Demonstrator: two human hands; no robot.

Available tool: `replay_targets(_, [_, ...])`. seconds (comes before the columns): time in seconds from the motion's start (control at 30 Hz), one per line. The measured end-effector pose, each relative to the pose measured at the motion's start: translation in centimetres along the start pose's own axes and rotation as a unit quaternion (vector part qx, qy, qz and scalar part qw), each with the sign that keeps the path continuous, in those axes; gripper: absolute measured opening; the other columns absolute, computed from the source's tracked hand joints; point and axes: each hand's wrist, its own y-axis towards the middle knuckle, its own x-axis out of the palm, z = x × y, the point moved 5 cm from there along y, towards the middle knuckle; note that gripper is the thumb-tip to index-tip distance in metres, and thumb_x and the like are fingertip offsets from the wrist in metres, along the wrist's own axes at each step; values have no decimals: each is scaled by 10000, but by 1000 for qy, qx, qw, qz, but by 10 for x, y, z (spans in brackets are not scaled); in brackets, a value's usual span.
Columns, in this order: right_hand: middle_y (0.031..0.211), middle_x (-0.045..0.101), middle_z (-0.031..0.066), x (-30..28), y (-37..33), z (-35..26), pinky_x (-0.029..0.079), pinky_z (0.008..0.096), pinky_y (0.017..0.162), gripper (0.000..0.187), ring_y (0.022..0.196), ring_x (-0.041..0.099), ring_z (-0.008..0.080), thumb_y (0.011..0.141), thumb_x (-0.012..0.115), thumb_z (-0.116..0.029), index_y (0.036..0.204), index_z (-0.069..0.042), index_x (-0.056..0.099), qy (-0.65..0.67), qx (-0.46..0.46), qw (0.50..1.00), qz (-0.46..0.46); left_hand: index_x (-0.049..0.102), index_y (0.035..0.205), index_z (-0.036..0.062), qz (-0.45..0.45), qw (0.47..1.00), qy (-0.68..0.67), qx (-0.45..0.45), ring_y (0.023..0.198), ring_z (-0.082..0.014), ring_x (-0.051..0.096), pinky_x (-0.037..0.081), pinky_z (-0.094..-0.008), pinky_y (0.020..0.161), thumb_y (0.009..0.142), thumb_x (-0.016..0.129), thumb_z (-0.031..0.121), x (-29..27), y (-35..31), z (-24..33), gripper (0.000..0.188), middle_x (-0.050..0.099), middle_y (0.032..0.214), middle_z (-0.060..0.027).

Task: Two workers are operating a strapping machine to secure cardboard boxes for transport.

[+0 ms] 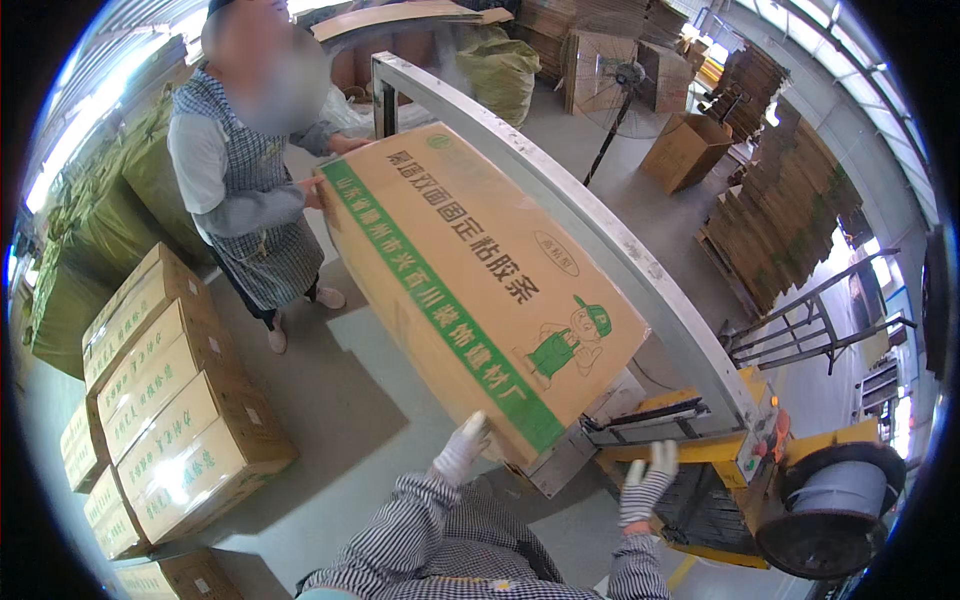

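A large brown cardboard box (440, 230) with a green stripe and a cartoon figure lies tilted through the white frame of a strapping machine (600, 230). My left hand (462, 450), in a white knitted glove, is closed against the box's near lower edge. To the right, my gloved right hand (648, 485) is raised apart from the box, fingers spread and nothing in them, over the machine's yellow base (710, 500). At the far left end, a co-worker in a checked apron (255, 150) has both hands on the box.
Stacked cartons (180, 400) stand on the floor at left, with green sacks (110, 230) behind. A strap reel (840, 500) sits at lower right. Farther back are a standing fan (615, 110), an open carton (685, 150), flattened cardboard piles (780, 200) and a metal trolley (815, 315).
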Motion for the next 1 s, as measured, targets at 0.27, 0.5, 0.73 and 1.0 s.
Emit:
replay_targets(0.27, [1331, 479, 233, -160, 23, 147, 376, 464, 1042, 533, 1231, 467, 376, 839, 648, -142, 1325, -14, 470, -232, 296, 922, 94, 338, 1445, -26, 6, 984, 176, -16, 1387, -340, 349, 250, -446, 1155, 961, 516, 423, -49, -31, 7, 684, 392, 1483, -194])
replay_targets(0.5, [1301, 507, 226, -147, 4, 185, 398, 461, 1027, 519, 1191, 492, 399, 805, 702, -119, 1273, -8, 506, -137, 160, 974, 86, 287, 1462, -41, 172, 971, 138, -95, 1364, -384, 367, 234, -473, 1154, 968, 424, 457, -160, -150, -28, 714, 368, 1484, -239])
replay_targets(0.73, [1306, 484, 223, -133, 24, 188, 388, 509, 1015, 587, 1190, 470, 411, 753, 768, -246, 1244, -17, 543, -173, 226, 958, 31, 277, 1478, -3, 181, 969, 120, -118, 1398, -371, 320, 218, -487, 1159, 970, 393, 442, -152, -141, -56, 686, 340, 1505, -228])
replay_targets(1.0, [1306, 466, 227, -135, 31, 192, 333, 513, 1038, 701, 1221, 435, 416, 683, 811, -187, 1289, -38, 494, -169, 181, 960, 128, 515, 1333, -8, -131, 941, 311, 18, 1249, -288, 523, 369, -403, 1089, 1009, 488, 257, 39, -102, -10, 420, 545, 1344, -169])
